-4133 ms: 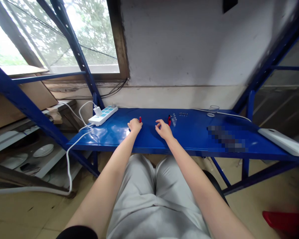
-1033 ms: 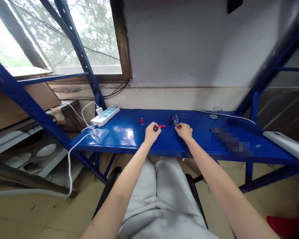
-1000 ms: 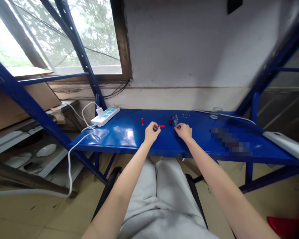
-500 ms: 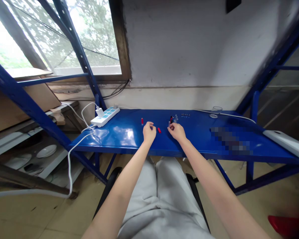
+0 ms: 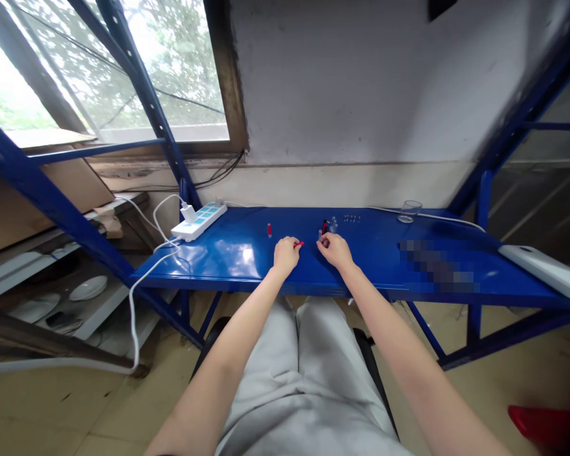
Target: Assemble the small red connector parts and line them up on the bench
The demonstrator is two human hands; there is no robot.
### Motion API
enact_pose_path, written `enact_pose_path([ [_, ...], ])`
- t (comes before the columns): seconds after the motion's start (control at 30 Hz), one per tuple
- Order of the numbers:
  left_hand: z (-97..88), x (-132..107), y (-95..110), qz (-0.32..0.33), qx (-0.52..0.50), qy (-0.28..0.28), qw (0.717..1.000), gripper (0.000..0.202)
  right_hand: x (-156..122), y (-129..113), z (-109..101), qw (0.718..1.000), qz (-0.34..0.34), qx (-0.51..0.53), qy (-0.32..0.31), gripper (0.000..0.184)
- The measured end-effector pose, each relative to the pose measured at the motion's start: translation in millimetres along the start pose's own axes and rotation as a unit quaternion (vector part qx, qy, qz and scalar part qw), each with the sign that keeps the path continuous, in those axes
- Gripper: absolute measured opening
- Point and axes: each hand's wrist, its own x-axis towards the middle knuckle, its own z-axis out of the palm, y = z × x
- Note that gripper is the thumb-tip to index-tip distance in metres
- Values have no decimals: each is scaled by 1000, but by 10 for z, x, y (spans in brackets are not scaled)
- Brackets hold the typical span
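Observation:
On the blue metal shelf (image 5: 247, 259) my left hand (image 5: 285, 253) is curled, pinching a small red piece (image 5: 298, 244) at its fingertips. My right hand (image 5: 334, 249) is closed close beside it, fingers around a small clear piece I can barely make out. Just beyond my right hand stand a red and black small part (image 5: 324, 226) and a cluster of small clear vials (image 5: 333, 223). Another small red piece (image 5: 269, 229) stands alone to the left of my left hand.
A white power strip (image 5: 199, 220) with plugged cables lies at the shelf's back left. A row of tiny dark parts (image 5: 351, 218) and a clear glass cup (image 5: 407, 211) sit further back right. A white flat device (image 5: 546, 270) lies at far right. Blue frame posts stand on both sides.
Both hands drew closer together near the middle of the shelf. The red piece that lay on the shelf half a second ago is now pinched in my left hand.

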Motion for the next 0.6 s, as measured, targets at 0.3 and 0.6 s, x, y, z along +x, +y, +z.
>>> enact_pose_path([
  [0.3, -19, -61, -32, -82, -312, 105, 941, 7, -26, -200, -43, 986, -83, -146, -25, 17],
  [0.6, -41, -69, 28, -43, -311, 88, 945, 6, -32, -244, -57, 975, -93, -193, -54, 20],
])
